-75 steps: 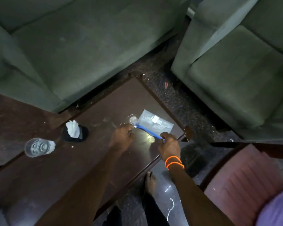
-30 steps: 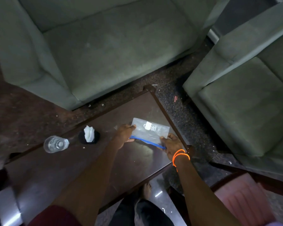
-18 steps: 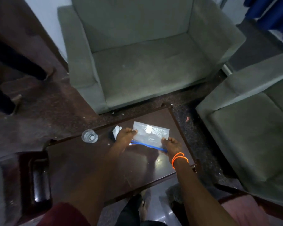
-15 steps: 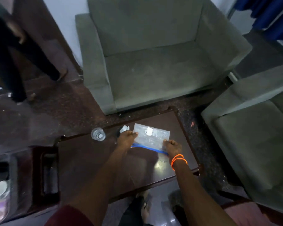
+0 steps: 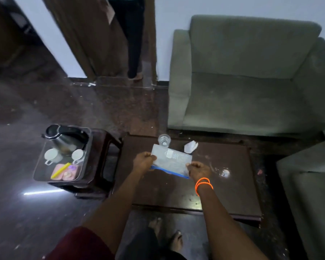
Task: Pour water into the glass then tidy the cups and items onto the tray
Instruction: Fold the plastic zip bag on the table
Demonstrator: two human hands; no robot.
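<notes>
Holding a clear bag [image 5: 172, 162] with a blue strip over the table [image 5: 233, 188], left hand [image 5: 143, 161] pinching its left edge, right hand [image 5: 198, 170] pinching its right corner, fingers of both closed on it. Glass [image 5: 164, 140] standing just beyond the bag, tissue [image 5: 190, 146] near it. Tray [image 5: 84, 162] sitting on a stool [image 5: 109, 147] to the left, carrying kettle [image 5: 64, 136], two cups [image 5: 52, 156] and sachets [image 5: 61, 171]

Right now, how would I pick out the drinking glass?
Find the dark coffee table in front of the green armchair. At its far edge stands the glass, just beyond the plastic bag; it is clear and round, unlike the crumpled white tissue nearby.
</notes>
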